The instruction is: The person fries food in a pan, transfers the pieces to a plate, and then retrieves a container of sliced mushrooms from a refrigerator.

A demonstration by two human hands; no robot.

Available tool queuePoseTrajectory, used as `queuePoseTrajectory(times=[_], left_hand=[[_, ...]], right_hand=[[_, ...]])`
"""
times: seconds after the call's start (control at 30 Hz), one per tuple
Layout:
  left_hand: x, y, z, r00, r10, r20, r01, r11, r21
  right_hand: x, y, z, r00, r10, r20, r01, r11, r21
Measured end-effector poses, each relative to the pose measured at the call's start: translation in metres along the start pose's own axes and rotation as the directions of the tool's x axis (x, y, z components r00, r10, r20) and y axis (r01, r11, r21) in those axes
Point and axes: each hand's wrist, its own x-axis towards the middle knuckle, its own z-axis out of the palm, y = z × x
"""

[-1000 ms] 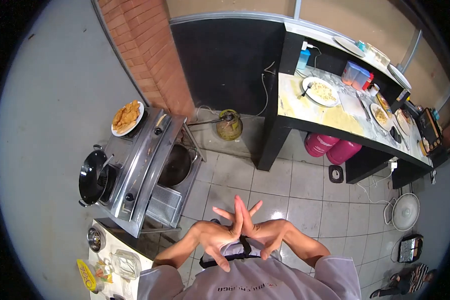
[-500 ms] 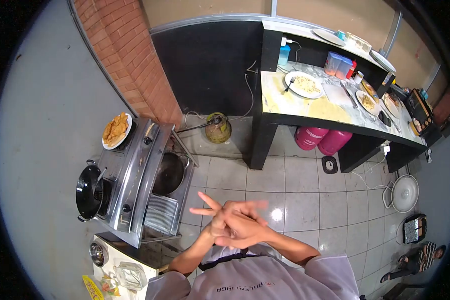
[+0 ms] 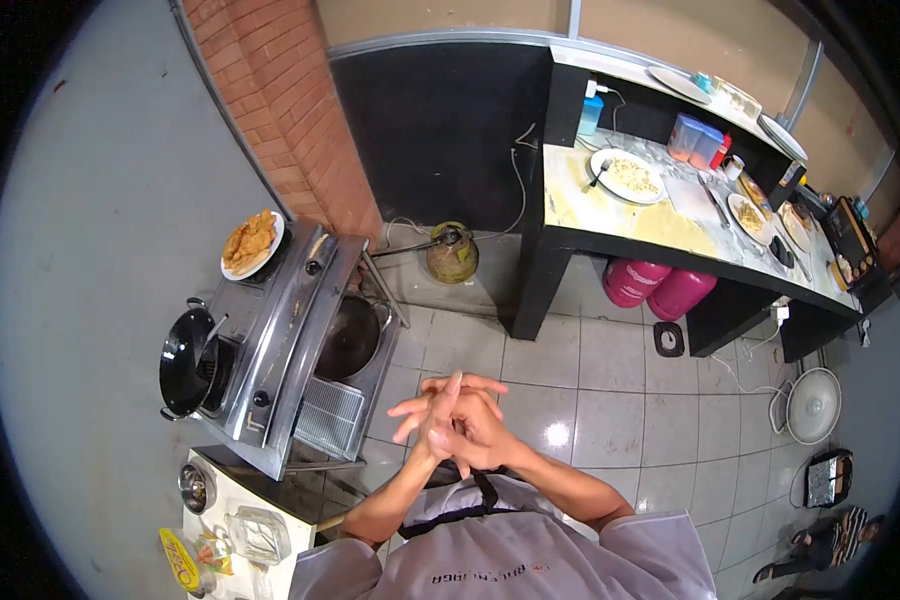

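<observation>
In front of my chest, my left hand (image 3: 437, 428) and my right hand (image 3: 485, 432) press against each other, palms together and fingers crossing. Several fingers stick out, stretched and apart, to both sides of the clasp. No object shows in either hand. Where the palms meet, the surfaces are hidden. Below the hands is my grey shirt (image 3: 540, 550). Nearest on the left stands a metal stove (image 3: 280, 330), carrying a black wok (image 3: 182, 365) with a spatula in it and a plate of golden fried food (image 3: 251, 243).
A marble-topped counter (image 3: 570, 195) at upper right bears plates of food and containers. Pink gas cylinders (image 3: 637, 282) sit under it; a green one (image 3: 452, 255) stands by the wall. A side table (image 3: 270, 570) is at lower left. One person (image 3: 832, 540) sits at far right.
My hands have shifted against each other, the fingers changing how they cross. The view has moved slightly, so the stove and counter appear a little further right.
</observation>
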Motion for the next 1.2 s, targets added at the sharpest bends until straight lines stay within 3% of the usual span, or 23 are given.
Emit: queuePoseTrajectory(times=[0.07,0.1,0.13,0.2,0.23,0.27,0.37,0.43,0.47,0.53,0.6,0.67,0.7,0.73,0.77,1.0,1.07,1.1,1.13,1.17,1.2], left_hand=[[0.007,0.033,0.002,0.98,-0.16,-0.117,0.17,0.982,0.08],[0.016,0.035,0.002,0.991,0.112,-0.074,-0.103,0.988,0.117],[0.013,0.037,0.002,0.99,0.115,-0.081,-0.105,0.988,0.116],[0.005,0.044,0.001,0.98,-0.024,-0.2,0.035,0.998,0.052],[0.006,0.039,-0.001,0.956,0.022,-0.291,-0.006,0.998,0.057],[0.004,0.035,-0.007,0.955,0.025,-0.297,-0.007,0.998,0.06],[-0.002,0.027,-0.019,0.96,-0.019,-0.278,0.029,0.999,0.03],[-0.002,0.024,-0.017,0.942,0.149,-0.301,-0.153,0.988,0.01],[-0.001,0.025,-0.017,0.94,0.15,-0.305,-0.154,0.988,0.009],[0.007,0.04,-0.016,0.958,-0.009,-0.287,0.028,0.998,0.061],[0.012,0.052,-0.006,0.946,-0.054,-0.32,0.053,0.999,-0.013],[0.014,0.058,-0.01,0.973,0.02,-0.23,0.024,0.983,0.183],[0.014,0.054,-0.012,0.973,0.02,-0.231,0.023,0.983,0.183],[0.014,0.045,-0.015,0.95,0.076,-0.304,-0.011,0.978,0.209],[0.015,0.037,-0.019,0.919,0.135,-0.371,-0.046,0.97,0.239],[0.023,0.038,-0.019,0.87,0.282,-0.405,-0.215,0.955,0.203],[0.021,0.045,-0.031,0.94,0.25,-0.23,-0.242,0.968,0.063],[0.021,0.052,-0.029,0.944,0.203,-0.259,-0.223,0.973,-0.05],[0.026,0.052,-0.031,0.917,0.224,-0.33,-0.24,0.971,-0.008],[0.028,0.054,-0.023,0.898,0.241,-0.367,-0.25,0.968,0.024],[0.03,0.059,-0.014,0.877,0.258,-0.405,-0.257,0.965,0.058]], right_hand=[[0.008,-0.019,-0.004,0.995,0.102,0.01,-0.101,0.994,-0.038],[0.011,-0.027,-0.005,0.988,0.155,0.013,-0.154,0.986,-0.057],[0.012,-0.03,-0.005,0.977,0.213,0.017,-0.211,0.974,-0.077],[0.007,-0.014,0.003,0.965,0.235,0.113,-0.224,0.97,-0.098],[0.011,-0.012,0.007,0.987,0.121,0.106,-0.107,0.986,-0.129],[0.013,-0.01,0.012,0.995,0.005,0.099,0.011,0.987,-0.158],[0.017,-0.011,0.016,0.991,0.014,0.134,0.005,0.99,-0.144],[0.019,-0.01,0.015,0.99,-0.017,0.143,0.04,0.986,-0.159],[0.021,-0.006,0.013,0.986,-0.005,0.165,0.027,0.991,-0.132],[0.022,-0.002,0.007,0.982,0.003,0.187,0.017,0.994,-0.106],[0.022,-0.002,0.001,0.979,0.07,0.193,-0.065,0.997,-0.029],[0.023,-0.005,0.005,0.983,0.105,0.152,-0.107,0.994,0.008],[0.025,-0.007,0.009,0.99,0.072,0.119,-0.059,0.992,-0.109],[0.026,-0.007,0.012,0.995,0.034,0.09,-0.013,0.974,-0.227],[0.028,-0.006,0.013,0.996,0.031,0.09,-0.01,0.973,-0.229],[0.029,-0.007,0.004,0.998,0.027,0.055,-0.014,0.975,-0.221],[0.026,-0.013,-0.006,0.997,0.045,0.064,-0.029,0.971,-0.236],[0.023,-0.016,-0.01,0.994,0.074,0.085,-0.052,0.971,-0.233],[0.02,-0.018,-0.013,0.989,0.103,0.107,-0.076,0.971,-0.228],[0.017,-0.017,-0.015,0.96,0.154,0.235,-0.089,0.96,-0.267],[0.015,-0.014,-0.011,0.959,0.154,0.239,-0.088,0.96,-0.265]])
